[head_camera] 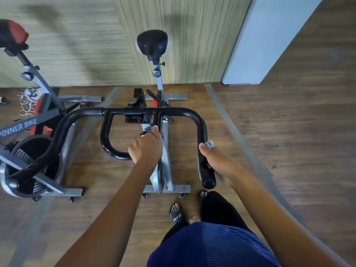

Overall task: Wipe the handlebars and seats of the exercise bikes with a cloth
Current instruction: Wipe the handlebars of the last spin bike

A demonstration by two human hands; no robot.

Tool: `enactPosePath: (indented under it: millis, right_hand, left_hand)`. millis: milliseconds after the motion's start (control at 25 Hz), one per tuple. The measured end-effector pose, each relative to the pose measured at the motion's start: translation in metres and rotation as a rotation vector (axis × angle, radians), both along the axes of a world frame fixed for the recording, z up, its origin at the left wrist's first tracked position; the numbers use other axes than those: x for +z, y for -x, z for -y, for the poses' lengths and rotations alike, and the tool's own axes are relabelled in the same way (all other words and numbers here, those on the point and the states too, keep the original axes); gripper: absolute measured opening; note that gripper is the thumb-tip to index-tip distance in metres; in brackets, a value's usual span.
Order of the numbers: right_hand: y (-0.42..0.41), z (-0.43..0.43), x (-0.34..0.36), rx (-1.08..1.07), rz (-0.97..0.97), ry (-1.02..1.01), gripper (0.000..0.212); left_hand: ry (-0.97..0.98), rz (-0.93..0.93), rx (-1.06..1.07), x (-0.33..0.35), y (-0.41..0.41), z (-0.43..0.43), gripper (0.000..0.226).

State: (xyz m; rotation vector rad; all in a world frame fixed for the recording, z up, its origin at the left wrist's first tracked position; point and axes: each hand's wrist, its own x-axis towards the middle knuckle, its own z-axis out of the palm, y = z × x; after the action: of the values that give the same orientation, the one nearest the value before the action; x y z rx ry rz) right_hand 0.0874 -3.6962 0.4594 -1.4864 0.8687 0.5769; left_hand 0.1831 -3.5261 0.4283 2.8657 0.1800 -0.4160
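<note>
The task is judged to be at an early or middle stage, with the handlebars (92, 112) of the nearer bike (163, 170) being dealt with. A small pale cloth (209, 144) is seen just right of centre, bunched in the right hand (215, 160) and pressed against the right arm of the handlebars. The thumb is laid along the tube, while the fingers are hidden behind it and are taken to be curled round cloth and bar together. The left hand (147, 147) is closed around the inner loop (106, 139) at the centre of the frame, apparently to steady the bike; no cloth is seen in it. Which stretches of the handlebars have been wiped cannot be told, since no damp streak or change of sheen is shown on the black tubing. The long left arm of the handlebars, well apart from the cloth, is judged to be left to do, or at least cannot be counted as done. The black seat (152, 42) at upper centre, near the wall (192, 45), is not being touched and is probably outstanding. A second bike (38, 116) stands at the left edge on the wooden floor (269, 132), and its red and black seat (13, 34) at upper left is likewise untouched, so much of the work is thought to remain.
</note>
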Motion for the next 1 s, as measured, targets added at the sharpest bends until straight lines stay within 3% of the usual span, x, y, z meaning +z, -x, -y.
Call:
enactPosePath:
  millis: [80, 160, 280, 400, 480, 640, 1000]
  right_hand:
    - [-0.033, 0.001, -0.013, 0.089, 0.064, 0.193, 0.060]
    - [-0.061, 0.007, -0.022, 0.249, 0.172, 0.482, 0.061]
    - [-0.120, 0.023, -0.018, 0.658, 0.336, 0.712, 0.058]
    - [-0.181, 0.024, -0.029, 1.105, 0.573, 0.629, 0.047]
    - [-0.211, 0.002, -0.030, 1.246, 0.671, 0.503, 0.047]
    - [-0.231, -0.039, -0.013, 1.328, 0.703, 0.380, 0.051]
    - [-0.232, -0.016, -0.022, 1.403, 0.691, 0.356, 0.044]
  left_hand:
    - [-0.015, -0.006, 0.008, 0.000, 0.002, 0.002, 0.076]
    - [-0.043, -0.002, 0.013, 0.000, 0.001, 0.004, 0.073]
    - [-0.084, 0.006, 0.063, -0.001, -0.002, 0.006, 0.068]
    - [-0.024, 0.037, 0.205, 0.003, -0.004, 0.009, 0.067]
    - [0.028, 0.105, 0.346, 0.009, -0.007, 0.014, 0.058]
    - [0.011, 0.156, 0.541, 0.012, -0.014, 0.021, 0.046]
    - [-0.135, 0.176, 0.554, 0.005, -0.016, 0.024, 0.049]
